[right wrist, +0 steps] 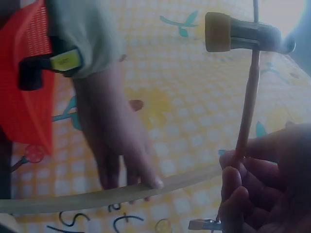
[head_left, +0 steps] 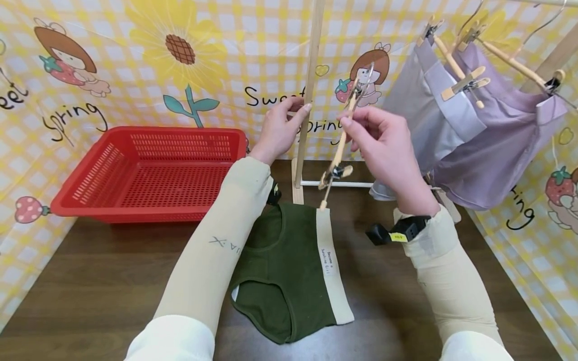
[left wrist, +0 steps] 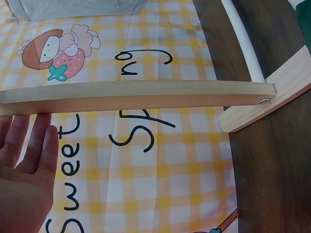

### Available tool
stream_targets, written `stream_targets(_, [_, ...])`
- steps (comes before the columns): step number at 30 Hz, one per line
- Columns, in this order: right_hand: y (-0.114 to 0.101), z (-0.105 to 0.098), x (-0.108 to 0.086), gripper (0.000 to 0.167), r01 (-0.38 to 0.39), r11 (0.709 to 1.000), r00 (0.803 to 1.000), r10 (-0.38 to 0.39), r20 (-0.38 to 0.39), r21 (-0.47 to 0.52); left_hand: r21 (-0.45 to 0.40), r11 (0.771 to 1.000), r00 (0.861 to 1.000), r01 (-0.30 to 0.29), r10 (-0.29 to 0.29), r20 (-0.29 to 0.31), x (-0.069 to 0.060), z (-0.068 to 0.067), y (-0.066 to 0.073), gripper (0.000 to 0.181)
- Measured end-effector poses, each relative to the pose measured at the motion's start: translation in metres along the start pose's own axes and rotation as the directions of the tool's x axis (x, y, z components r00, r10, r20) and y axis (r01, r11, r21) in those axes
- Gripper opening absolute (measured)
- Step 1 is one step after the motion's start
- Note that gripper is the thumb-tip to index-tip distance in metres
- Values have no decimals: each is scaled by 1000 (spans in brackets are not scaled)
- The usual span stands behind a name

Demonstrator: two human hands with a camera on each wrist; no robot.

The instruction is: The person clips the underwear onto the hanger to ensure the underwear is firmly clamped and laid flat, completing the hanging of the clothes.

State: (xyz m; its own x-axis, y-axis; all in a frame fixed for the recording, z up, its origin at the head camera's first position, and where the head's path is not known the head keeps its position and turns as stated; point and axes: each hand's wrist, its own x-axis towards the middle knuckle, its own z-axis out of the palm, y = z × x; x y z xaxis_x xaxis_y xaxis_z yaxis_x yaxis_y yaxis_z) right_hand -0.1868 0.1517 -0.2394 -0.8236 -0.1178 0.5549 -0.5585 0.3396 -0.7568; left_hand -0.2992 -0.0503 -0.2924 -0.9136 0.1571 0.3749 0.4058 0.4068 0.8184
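Observation:
My left hand [head_left: 279, 128] holds the upright wooden post [head_left: 310, 65] of a rack, with digits on both sides of it. In the left wrist view, its fingers [left wrist: 29, 145] reach behind the post. My right hand [head_left: 384, 143] pinches the bar of a wooden clip hanger [head_left: 339, 150] near its middle. The hanger tilts in the air, with a metal clip towards each end and nothing clipped in it. Below it, dark green briefs [head_left: 302, 271] with a cream waistband [head_left: 329, 260] lie flat on the table, waistband to the right.
A red plastic basket [head_left: 149, 213] stands at the left rear of the brown table [head_left: 135, 281]. At the right, grey shorts [head_left: 406, 100] and purple shorts [head_left: 487, 150] hang from clip hangers on the rack. A white crossbar [head_left: 336, 184] runs low between the rack's feet.

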Motion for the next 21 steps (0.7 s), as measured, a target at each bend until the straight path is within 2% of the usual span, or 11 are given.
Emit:
stream_targets(7, [20, -2, -28, 22, -46, 993, 992, 58, 111, -112, 0, 1000, 1000, -11, 11, 3, 1, 0, 2, 47])
stream_targets(16, [49, 2, -63, 15, -88, 990, 969, 111, 223, -111, 8, 1000, 1000, -1, 1, 11, -1, -2, 1, 47])
stream_targets(21, [65, 4, -86, 13, -136, 987, 949, 155, 276, -88, 3, 1000, 1000, -5, 5, 13, 0, -1, 0, 46])
